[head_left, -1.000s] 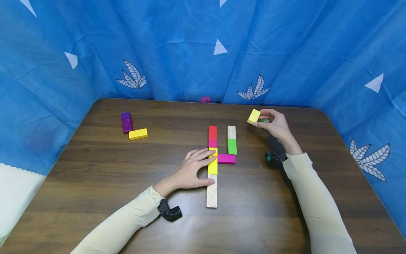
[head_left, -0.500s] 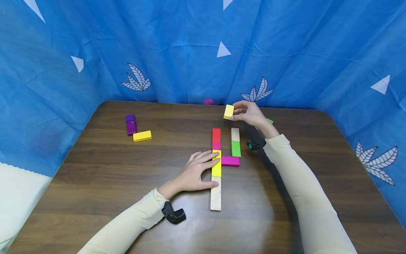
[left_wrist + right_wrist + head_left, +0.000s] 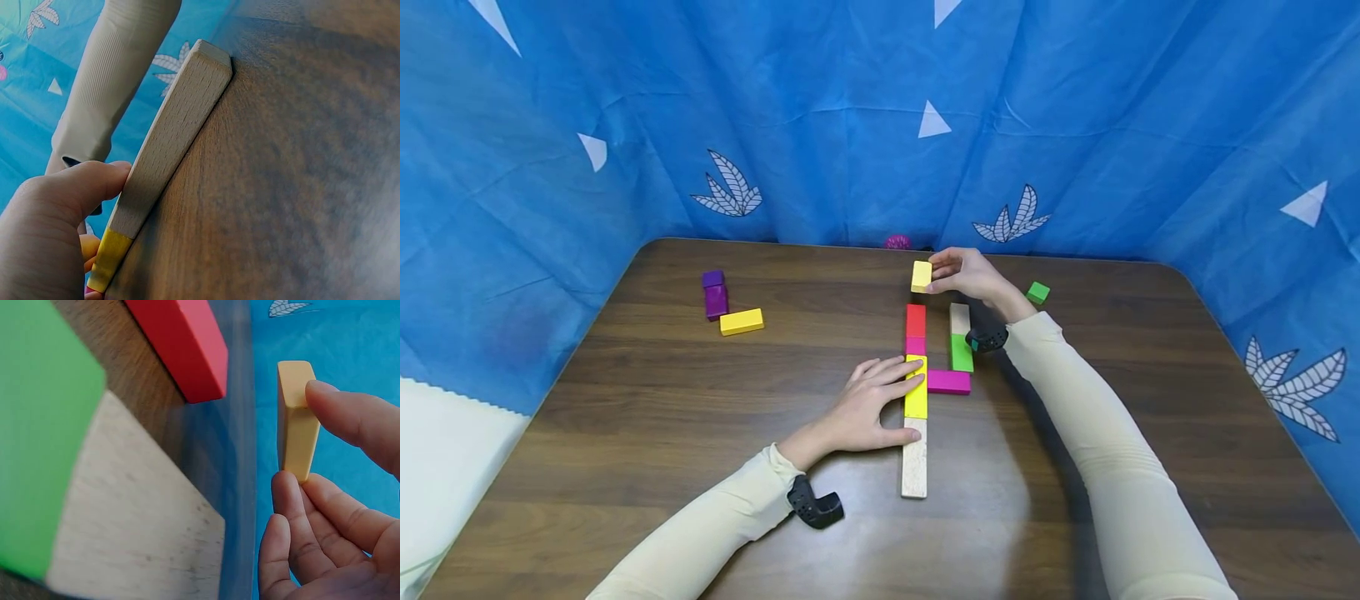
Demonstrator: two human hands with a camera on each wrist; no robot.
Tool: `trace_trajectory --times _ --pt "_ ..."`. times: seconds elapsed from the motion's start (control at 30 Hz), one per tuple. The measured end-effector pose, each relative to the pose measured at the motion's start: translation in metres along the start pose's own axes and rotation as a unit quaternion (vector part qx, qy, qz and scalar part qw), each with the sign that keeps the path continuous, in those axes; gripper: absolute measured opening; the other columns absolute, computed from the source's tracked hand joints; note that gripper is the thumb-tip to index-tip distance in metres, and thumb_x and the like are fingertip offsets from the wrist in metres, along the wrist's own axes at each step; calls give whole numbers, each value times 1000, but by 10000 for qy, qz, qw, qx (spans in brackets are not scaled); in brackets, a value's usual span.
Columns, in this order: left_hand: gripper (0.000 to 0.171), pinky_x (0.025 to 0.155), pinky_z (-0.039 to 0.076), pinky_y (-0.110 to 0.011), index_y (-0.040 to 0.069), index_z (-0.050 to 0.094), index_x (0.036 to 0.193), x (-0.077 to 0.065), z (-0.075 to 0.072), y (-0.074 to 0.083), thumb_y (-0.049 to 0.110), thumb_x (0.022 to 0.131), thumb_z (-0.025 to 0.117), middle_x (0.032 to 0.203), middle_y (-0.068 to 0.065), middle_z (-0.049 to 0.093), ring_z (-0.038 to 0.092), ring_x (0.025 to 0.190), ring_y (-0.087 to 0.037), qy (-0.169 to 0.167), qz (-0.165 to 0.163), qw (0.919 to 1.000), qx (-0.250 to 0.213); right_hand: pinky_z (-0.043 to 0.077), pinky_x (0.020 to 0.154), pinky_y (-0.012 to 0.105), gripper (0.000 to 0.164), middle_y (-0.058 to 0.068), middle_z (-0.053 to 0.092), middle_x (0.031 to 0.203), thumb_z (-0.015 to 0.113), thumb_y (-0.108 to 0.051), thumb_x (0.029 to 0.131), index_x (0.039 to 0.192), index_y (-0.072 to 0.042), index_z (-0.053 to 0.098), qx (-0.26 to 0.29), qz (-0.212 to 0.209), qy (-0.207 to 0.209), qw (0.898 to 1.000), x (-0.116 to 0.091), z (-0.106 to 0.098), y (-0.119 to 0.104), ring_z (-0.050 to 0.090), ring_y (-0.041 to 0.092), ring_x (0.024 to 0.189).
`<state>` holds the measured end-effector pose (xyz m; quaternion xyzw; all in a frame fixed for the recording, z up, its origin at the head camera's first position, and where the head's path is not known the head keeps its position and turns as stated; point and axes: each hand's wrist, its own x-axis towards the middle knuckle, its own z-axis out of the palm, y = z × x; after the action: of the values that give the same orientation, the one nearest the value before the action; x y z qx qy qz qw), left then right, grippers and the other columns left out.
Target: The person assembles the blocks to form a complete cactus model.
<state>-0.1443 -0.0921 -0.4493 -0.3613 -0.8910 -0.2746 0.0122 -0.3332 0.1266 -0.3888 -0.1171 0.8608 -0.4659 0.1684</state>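
Between the thumb and fingertips of my right hand (image 3: 972,273), a small pale-yellow block (image 3: 921,277) is pinched just beyond the far end of a line of blocks. That line runs from a red block (image 3: 915,319) through a pink block (image 3: 915,345) and a bright yellow block (image 3: 916,404) to a long bare-wood block (image 3: 914,467). My left hand (image 3: 861,412) lies along the line, its outstretched fingers on the bright yellow block and its thumb on the wood one. A magenta block (image 3: 949,382) juts right from the line, with a green block (image 3: 961,354) and a short wood block (image 3: 959,318) beyond it.
At the back left of the table (image 3: 700,417) are a dark purple block (image 3: 712,279), a purple block (image 3: 717,302) and a yellow block (image 3: 742,322). A small green block (image 3: 1037,292) lies at the back right. A blue curtain (image 3: 850,125) hangs behind.
My right hand has carried the pale-yellow block leftward from the back right to beyond the red block, uncovering the small green block. The left hand stays on the line.
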Motion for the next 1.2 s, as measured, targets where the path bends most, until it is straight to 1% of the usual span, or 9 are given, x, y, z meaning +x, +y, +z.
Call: trace_trajectory --times 0.13,0.37,0.8,1.07,1.2 --pt "78 116 22 -54 13 48 145 0 1 -1 52 81 69 155 -1 40 32 146 -27 -48 -40 10000 1 48 101 42 59 21 59 128 78 -13 82 134 0 53 -63 89 -80 9999 2 3 4 56 30 116" --pt "77 114 23 -56 12 49 144 0 1 -1 52 82 69 154 -3 41 33 145 -29 14 53 10000 3 49 99 41 59 19 60 125 78 -13 82 134 0 53 -161 149 -192 9996 5 6 8 57 29 114" --pt "77 115 22 -55 13 48 145 0 0 -1 51 82 69 155 -2 40 32 146 -28 -33 2 10000 4 49 100 43 59 22 58 127 78 -13 82 133 3 52 -344 91 -327 9988 4 11 8 58 33 115" --pt "77 115 22 -55 12 48 145 0 1 -2 51 82 69 155 -2 41 32 145 -28 -8 8 10000 -1 51 96 37 60 21 57 128 77 -12 83 135 3 51 -404 74 -371 9985 5 13 8 58 31 115" --pt "77 115 22 -55 13 48 145 0 1 -2 52 82 69 155 -2 41 33 145 -28 -5 14 10000 22 52 95 36 60 21 56 128 77 -11 83 135 3 51 -482 72 -393 9980 4 13 9 58 30 114"
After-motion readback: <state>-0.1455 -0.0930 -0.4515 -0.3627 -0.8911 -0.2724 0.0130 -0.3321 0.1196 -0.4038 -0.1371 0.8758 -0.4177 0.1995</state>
